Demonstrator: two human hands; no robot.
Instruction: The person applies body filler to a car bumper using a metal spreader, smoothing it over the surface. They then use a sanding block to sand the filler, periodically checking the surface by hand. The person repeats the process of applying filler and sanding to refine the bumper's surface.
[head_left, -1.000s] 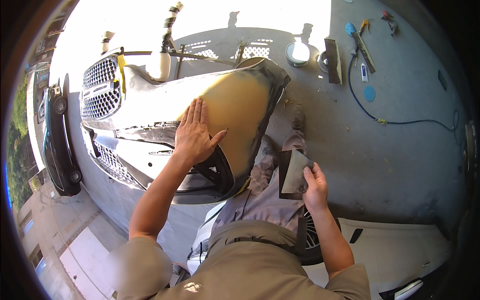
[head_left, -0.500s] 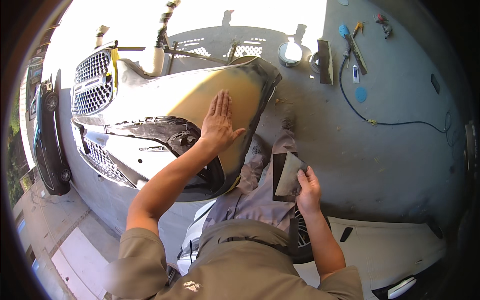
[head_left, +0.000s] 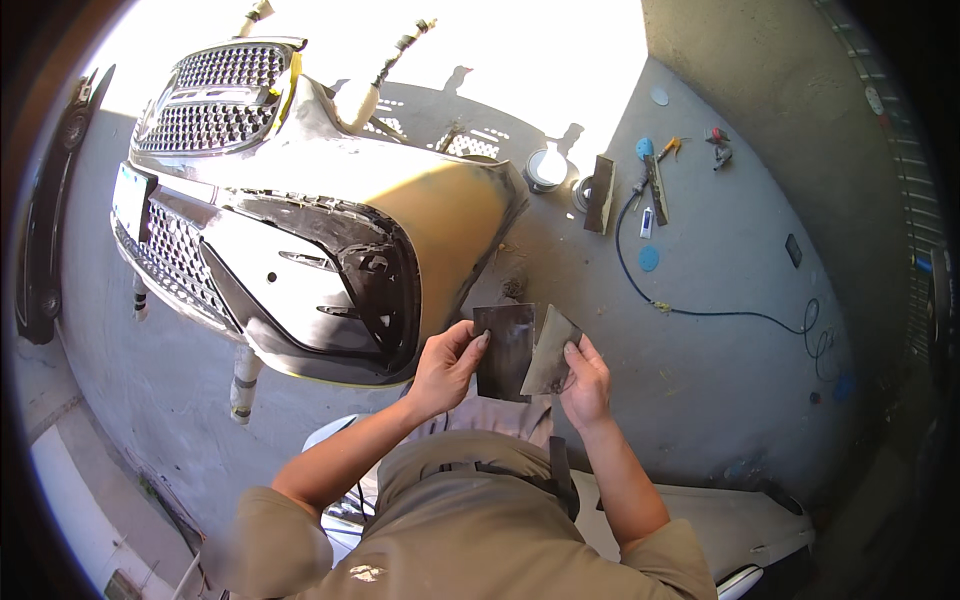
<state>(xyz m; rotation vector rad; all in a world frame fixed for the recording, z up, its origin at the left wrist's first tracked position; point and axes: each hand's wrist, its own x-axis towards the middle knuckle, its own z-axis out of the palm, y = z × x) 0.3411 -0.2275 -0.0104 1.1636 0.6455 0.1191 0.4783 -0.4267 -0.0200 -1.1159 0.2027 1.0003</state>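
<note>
A dark brown sandpaper sheet (head_left: 504, 352) is pinched at its left edge by my left hand (head_left: 448, 368), thumb on top. Beside it, my right hand (head_left: 588, 384) grips a tilted grey sandpaper sheet (head_left: 549, 352) between thumb and fingers. The two sheets meet or slightly overlap at their inner edges; I cannot tell whether they touch. Both are held over my lap. Just beyond my left hand stands a car bumper (head_left: 450, 215) with a tan, sanded-looking patch on its corner and a mesh grille (head_left: 215, 95).
Padded stand posts (head_left: 375, 80) support the bumper. On the floor to the right lie cans (head_left: 546, 170), a long sanding block (head_left: 599, 195), a tube (head_left: 646, 222), a blue disc (head_left: 649, 259) and a black hose (head_left: 725, 314). A white panel (head_left: 700, 515) lies behind my right arm.
My left hand has left the bumper's tan patch and taken hold of the dark sheet, which was with the grey one at my right hand. The view has shifted.
</note>
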